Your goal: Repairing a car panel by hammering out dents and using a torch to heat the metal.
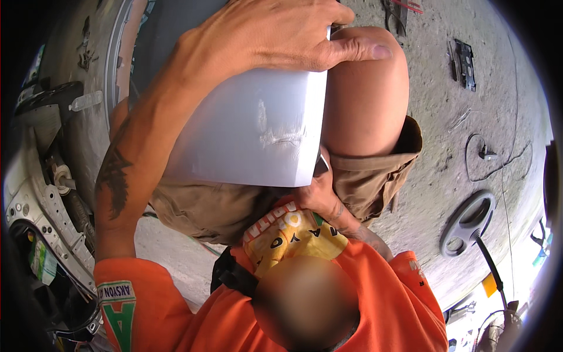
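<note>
Left fingers [352, 50] clasp a silver panel [234, 135] above rough grey ground [446, 126]; what right fingers [328, 170] hold is unclear.

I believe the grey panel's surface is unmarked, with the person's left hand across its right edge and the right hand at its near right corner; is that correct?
Not quite: the panel is not unmarked. The head view shows a pale scuff toward its right edge. The left hand and right hand are as you describe.
</note>
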`<action>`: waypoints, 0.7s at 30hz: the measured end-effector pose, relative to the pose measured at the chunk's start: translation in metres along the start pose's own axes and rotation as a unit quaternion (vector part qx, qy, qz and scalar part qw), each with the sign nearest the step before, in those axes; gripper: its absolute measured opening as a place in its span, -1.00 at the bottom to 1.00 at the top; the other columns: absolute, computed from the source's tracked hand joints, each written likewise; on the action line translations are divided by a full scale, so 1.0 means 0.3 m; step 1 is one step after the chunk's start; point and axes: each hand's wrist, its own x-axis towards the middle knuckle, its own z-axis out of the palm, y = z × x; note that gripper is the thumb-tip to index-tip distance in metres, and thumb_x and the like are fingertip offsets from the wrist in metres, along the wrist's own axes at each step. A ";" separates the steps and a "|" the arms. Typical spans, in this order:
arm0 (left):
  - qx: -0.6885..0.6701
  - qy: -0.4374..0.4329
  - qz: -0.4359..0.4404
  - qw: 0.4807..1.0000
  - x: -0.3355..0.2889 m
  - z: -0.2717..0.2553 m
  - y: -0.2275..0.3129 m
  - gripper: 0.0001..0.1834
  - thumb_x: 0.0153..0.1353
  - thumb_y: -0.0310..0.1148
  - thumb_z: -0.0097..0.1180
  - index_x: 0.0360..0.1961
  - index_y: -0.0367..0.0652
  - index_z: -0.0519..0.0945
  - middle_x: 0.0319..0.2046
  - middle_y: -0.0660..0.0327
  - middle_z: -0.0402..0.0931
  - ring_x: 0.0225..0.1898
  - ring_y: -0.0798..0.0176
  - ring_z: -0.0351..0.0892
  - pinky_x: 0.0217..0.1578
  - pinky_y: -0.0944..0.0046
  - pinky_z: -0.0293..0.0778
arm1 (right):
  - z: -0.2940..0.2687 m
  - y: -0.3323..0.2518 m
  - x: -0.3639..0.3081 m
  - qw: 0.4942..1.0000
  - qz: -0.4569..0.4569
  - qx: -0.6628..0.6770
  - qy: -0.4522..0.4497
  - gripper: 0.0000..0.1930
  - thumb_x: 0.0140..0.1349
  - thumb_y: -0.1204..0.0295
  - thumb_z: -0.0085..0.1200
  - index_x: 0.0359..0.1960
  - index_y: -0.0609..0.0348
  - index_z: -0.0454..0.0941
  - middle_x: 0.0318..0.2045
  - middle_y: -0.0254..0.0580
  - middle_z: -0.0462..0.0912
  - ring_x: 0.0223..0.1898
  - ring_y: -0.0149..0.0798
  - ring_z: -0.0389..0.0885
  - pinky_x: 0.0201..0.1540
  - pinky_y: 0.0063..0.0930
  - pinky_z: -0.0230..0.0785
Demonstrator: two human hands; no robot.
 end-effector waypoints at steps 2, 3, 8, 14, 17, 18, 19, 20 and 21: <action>-0.027 -0.077 -0.048 0.995 0.011 -0.031 0.010 -0.29 0.31 0.28 -0.10 -0.34 -0.25 0.67 -0.25 -0.07 0.48 -0.09 -0.03 0.52 0.05 -0.10 0.30 | 0.053 -0.021 -0.010 0.985 0.043 -0.121 0.118 -0.75 0.29 0.52 -0.03 -0.03 0.34 0.49 -0.21 -0.20 0.64 -0.23 -0.43 0.56 -0.12 -0.50 0.45; -0.022 -0.071 -0.052 0.996 -0.001 -0.056 0.020 -0.29 0.31 0.28 -0.10 -0.34 -0.25 0.67 -0.25 -0.07 0.48 -0.09 -0.03 0.52 0.05 -0.10 0.30 | 0.019 -0.018 0.019 0.990 0.053 -0.127 0.024 -0.75 0.39 0.40 -0.08 -0.04 0.32 0.50 -0.26 -0.22 0.63 -0.26 -0.47 0.55 -0.15 -0.51 0.44; -0.133 0.075 -0.077 0.985 -0.175 -0.198 0.208 -0.79 0.20 -0.34 0.20 -0.36 -0.33 0.60 -0.45 0.04 0.56 -0.36 0.05 0.59 -0.26 0.18 0.46 | 0.012 -0.054 -0.010 0.942 0.332 -0.058 0.010 -0.68 0.45 0.31 -0.16 0.01 0.27 0.50 -0.17 -0.15 0.63 -0.15 -0.37 0.56 -0.06 -0.46 0.45; -0.366 0.111 -0.584 0.716 -0.649 0.056 0.562 -0.58 0.34 -0.17 0.14 -0.06 -0.37 0.45 -0.26 0.02 0.52 -0.38 0.15 0.60 -0.37 0.17 0.51 | 0.062 -0.044 -0.005 0.927 0.338 0.122 0.110 -0.51 0.45 0.16 -0.10 0.17 0.37 0.38 -0.01 -0.01 0.56 -0.01 -0.26 0.51 0.00 -0.37 0.45; -0.549 0.260 -0.525 0.596 -0.613 0.157 0.608 -0.56 0.44 -0.17 -0.02 0.13 -0.31 0.35 -0.16 0.10 0.48 -0.32 0.20 0.58 -0.37 0.19 0.53 | 0.024 -0.044 -0.003 0.931 0.358 -0.028 -0.061 -0.42 0.45 0.09 -0.11 0.21 0.42 0.30 -0.06 0.06 0.58 -0.05 -0.21 0.55 0.02 -0.33 0.46; -0.550 0.263 -0.525 0.594 -0.619 0.178 0.596 -0.56 0.44 -0.17 -0.02 0.13 -0.31 0.35 -0.16 0.10 0.48 -0.32 0.20 0.58 -0.37 0.19 0.53 | 0.033 -0.086 0.000 0.931 0.359 -0.031 -0.063 -0.42 0.45 0.09 -0.11 0.21 0.42 0.30 -0.06 0.06 0.58 -0.05 -0.21 0.55 0.02 -0.33 0.46; -0.655 0.257 -0.498 0.507 -0.630 0.194 0.574 -0.61 0.46 -0.23 -0.05 0.14 -0.28 0.35 -0.17 0.12 0.48 -0.27 0.20 0.56 -0.34 0.19 0.54 | 0.052 -0.150 0.003 0.914 0.380 -0.109 -0.095 -0.39 0.45 0.07 -0.11 0.24 0.45 0.27 -0.06 0.10 0.59 -0.08 -0.19 0.59 0.01 -0.34 0.48; -0.748 0.245 -0.459 0.412 -0.640 0.204 0.557 -0.65 0.47 -0.28 -0.08 0.15 -0.25 0.34 -0.18 0.14 0.48 -0.23 0.21 0.55 -0.31 0.20 0.55 | 0.060 -0.191 0.007 0.890 0.396 -0.185 -0.126 -0.35 0.44 0.05 -0.12 0.26 0.47 0.24 -0.05 0.14 0.59 -0.11 -0.16 0.63 0.00 -0.34 0.50; -0.786 0.247 -0.446 0.350 -0.653 0.213 0.564 -0.71 0.47 -0.37 -0.11 0.14 -0.21 0.35 -0.18 0.13 0.47 -0.18 0.20 0.54 -0.29 0.20 0.55 | 0.033 -0.194 -0.041 0.885 0.175 -0.400 -0.161 -0.33 0.43 0.03 -0.12 0.26 0.48 0.26 -0.02 0.16 0.59 -0.15 -0.14 0.67 -0.03 -0.35 0.53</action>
